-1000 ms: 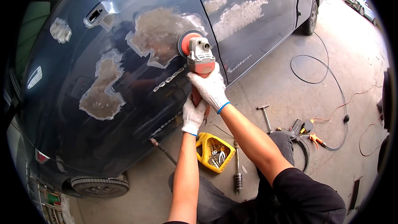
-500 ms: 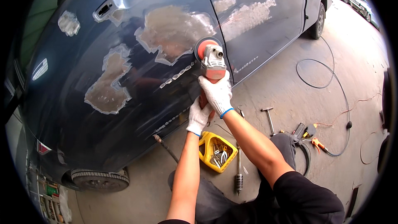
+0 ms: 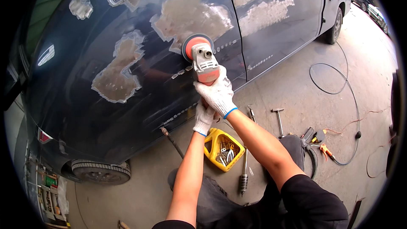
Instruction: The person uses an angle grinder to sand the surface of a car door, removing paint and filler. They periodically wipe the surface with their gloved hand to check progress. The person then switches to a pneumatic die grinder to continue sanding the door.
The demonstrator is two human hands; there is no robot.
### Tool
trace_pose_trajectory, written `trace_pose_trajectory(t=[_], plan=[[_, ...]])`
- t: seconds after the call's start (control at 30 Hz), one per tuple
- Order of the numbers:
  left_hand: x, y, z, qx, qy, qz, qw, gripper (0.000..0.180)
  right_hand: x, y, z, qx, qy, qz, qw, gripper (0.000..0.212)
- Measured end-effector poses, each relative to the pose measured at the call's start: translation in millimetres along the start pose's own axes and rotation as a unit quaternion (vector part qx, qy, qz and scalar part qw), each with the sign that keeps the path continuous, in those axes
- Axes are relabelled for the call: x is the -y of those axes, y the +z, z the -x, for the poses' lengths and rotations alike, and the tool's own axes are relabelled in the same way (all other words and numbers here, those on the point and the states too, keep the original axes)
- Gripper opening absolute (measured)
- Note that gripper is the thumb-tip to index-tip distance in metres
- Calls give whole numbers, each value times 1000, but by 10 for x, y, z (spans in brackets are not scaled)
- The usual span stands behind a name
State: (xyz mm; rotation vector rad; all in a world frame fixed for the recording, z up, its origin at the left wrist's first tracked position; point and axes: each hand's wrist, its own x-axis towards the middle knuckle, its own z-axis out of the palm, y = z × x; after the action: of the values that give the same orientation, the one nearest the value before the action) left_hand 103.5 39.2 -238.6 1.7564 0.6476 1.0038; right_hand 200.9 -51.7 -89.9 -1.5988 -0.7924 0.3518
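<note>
With both gloved hands I hold an angle grinder (image 3: 206,64) against a dark blue car door (image 3: 152,101). Its round red-and-black disc (image 3: 196,42) lies at the lower edge of a large bare-metal patch (image 3: 190,15). My right hand (image 3: 216,89), in a white knit glove with a blue cuff edge, is closed round the grinder body just behind its head. Lower down, my left hand (image 3: 204,118) is wrapped round the rear part of the grinder, much of which the gloves hide. Short rows of ground spots (image 3: 182,73) run beside the disc.
Near my knees stands a cut yellow jug (image 3: 214,138) holding small metal parts. A slide hammer (image 3: 243,182), a hammer (image 3: 278,121), an orange air blow gun (image 3: 325,150) and a black hose (image 3: 347,85) lie on the floor. A rod (image 3: 171,142) reaches toward the door's bottom.
The grinder has moved left along the door, away from the rear door seam, and both hands have gone with it. The view has shifted slightly.
</note>
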Motion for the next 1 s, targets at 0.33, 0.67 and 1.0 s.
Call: trace_pose_trajectory(t=[0.33, 0.67, 1.0], plan=[[-231, -72, 149, -20, 11, 50, 999, 92, 69, 113, 145, 5, -14, 0, 1000, 74], [-687, -226, -148, -59, 24, 19, 998, 88, 597, 106, -23, -29, -64, 4, 998, 74], [-763, -123, -38, -52, 37, 8, 998, 83, 522, 76, 24, -42, -39, 8, 998, 72]])
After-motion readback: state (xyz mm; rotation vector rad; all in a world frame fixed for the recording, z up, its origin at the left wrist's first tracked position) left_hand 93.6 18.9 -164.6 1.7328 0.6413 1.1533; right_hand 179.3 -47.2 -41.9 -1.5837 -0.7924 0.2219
